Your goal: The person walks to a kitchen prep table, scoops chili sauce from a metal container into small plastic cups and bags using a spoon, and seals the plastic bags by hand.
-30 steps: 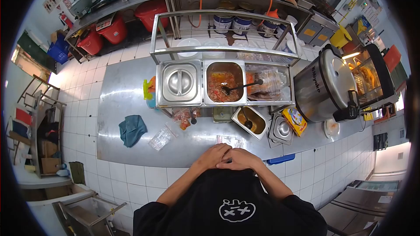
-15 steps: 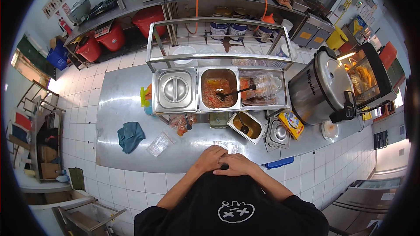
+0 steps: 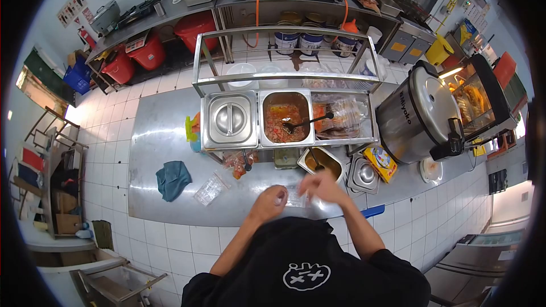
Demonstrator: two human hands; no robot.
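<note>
My left hand (image 3: 269,202) is over the front edge of the steel table (image 3: 153,207), its fingers curled in around something too small to make out. To the right, my right hand (image 3: 325,188) is raised in front of the sauce pan (image 3: 332,166), with its fingers bent and smeared by motion. Between the two hands lies a clear plastic piece (image 3: 296,196), partly hidden. Further left are a clear plastic bag (image 3: 211,189) and a crumpled teal cloth (image 3: 174,181).
A steel rack holds a lidded pan (image 3: 230,115), an open pan of red chopped food (image 3: 284,128) with a black ladle, and bagged food (image 3: 344,115). A yellow box (image 3: 381,163) and a large cooker (image 3: 410,116) stand at right.
My hands were together at the table edge and have come apart, the left moving slightly left, the right moving right and up. The whole view has shifted slightly.
</note>
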